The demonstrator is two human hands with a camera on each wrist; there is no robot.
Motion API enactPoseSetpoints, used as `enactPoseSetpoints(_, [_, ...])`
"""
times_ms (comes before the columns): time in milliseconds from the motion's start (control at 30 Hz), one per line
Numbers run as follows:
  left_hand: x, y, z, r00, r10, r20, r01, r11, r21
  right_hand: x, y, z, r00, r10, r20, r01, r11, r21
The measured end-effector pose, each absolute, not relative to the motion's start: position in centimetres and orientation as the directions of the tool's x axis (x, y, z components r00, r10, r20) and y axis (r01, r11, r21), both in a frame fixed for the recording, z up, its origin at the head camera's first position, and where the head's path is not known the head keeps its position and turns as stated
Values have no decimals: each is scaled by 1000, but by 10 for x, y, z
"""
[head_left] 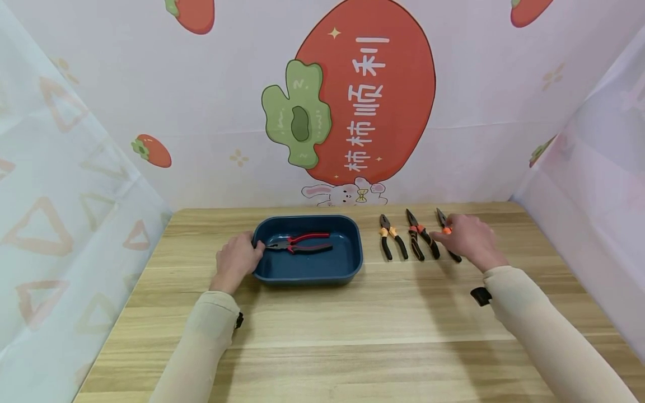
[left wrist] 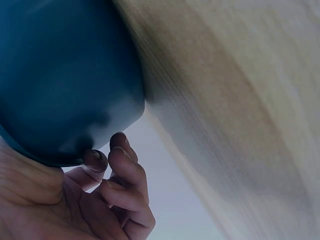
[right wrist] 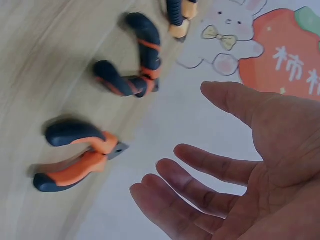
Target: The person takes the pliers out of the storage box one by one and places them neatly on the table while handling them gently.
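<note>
My left hand grips the left end of a dark blue tray, its thumb hooked over the rim; the left wrist view shows the curled fingers against the tray's outside wall. Inside the tray lie red-and-black pliers, jaws toward that hand. My right hand hovers over the rightmost orange-and-black pliers, partly covering them in the head view. In the right wrist view this hand has its fingers spread and holds nothing, with those pliers lying apart from the fingertips.
Long-nose pliers with orange-and-black handles lie just left of my right hand. Another pair of pliers lies between them and the tray. A printed cloth stands along the wooden table's back edge, with similar cloth at both sides.
</note>
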State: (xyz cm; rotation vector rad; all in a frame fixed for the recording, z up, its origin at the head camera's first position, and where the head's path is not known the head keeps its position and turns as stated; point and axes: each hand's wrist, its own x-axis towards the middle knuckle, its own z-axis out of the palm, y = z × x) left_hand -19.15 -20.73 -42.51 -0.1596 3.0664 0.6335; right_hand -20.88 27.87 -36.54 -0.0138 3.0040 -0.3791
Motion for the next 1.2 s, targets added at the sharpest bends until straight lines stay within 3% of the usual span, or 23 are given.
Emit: enactPoseSetpoints(1200, [-190,-206,-424,-994,-104,-24,-105,908,406,-197,207,-330,-983,-183,8,-178,947,-266])
